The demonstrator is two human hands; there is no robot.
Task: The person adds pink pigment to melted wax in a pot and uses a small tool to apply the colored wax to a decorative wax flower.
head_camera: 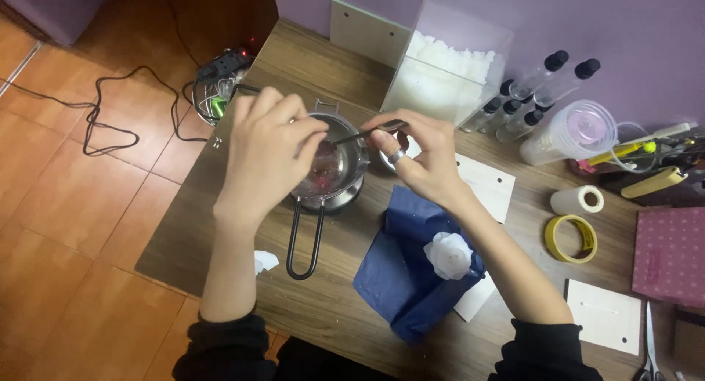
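Small metal pot [334, 168] with a long wire handle sits mid-table on a burner, as the left hand [268, 142] curls over its rim and the right hand [418, 150] pinches a thin metal stirrer [367, 134] into it; the stirring appears underway and calls for slow, steady strokes.

Wooden table [352, 307] (cluttered) bears blue cloth [400, 274], tape roll [570, 238].

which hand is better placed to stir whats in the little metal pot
Right. The right hand already grips the thin metal tool, whose tip reaches into the pot; the left hand is over the pot's rim.
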